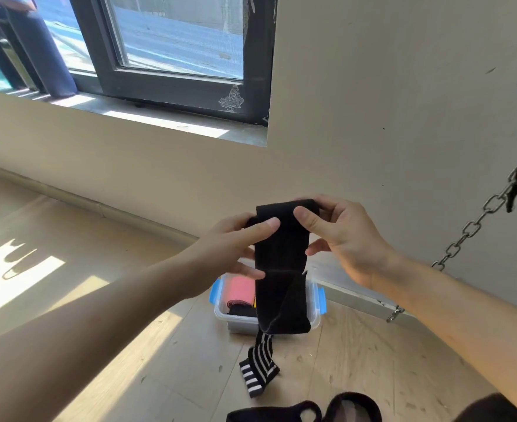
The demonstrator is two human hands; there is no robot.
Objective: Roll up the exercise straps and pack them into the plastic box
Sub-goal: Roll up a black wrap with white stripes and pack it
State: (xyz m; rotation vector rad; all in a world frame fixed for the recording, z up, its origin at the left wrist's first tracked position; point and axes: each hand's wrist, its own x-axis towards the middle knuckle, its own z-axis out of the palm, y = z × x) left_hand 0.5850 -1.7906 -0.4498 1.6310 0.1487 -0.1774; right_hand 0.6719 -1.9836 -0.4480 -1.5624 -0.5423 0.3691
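A wide black exercise strap [281, 269] hangs in the air in front of me. My left hand [236, 248] and my right hand [339, 236] pinch its folded top end, thumbs on the near face. Its black-and-white striped tail [258, 370] dangles to the wooden floor. Below and behind the strap stands a clear plastic box [316, 296] with blue clips, partly hidden by it. Inside lie a pink rolled strap [240, 290] and a dark one [242, 310].
More black straps [306, 411] lie on the floor at the bottom edge. A metal chain [476, 220] slants down along the wall on the right. A window with a dark frame [172, 86] sits above a low beige wall. Sunlit floor spreads to the left.
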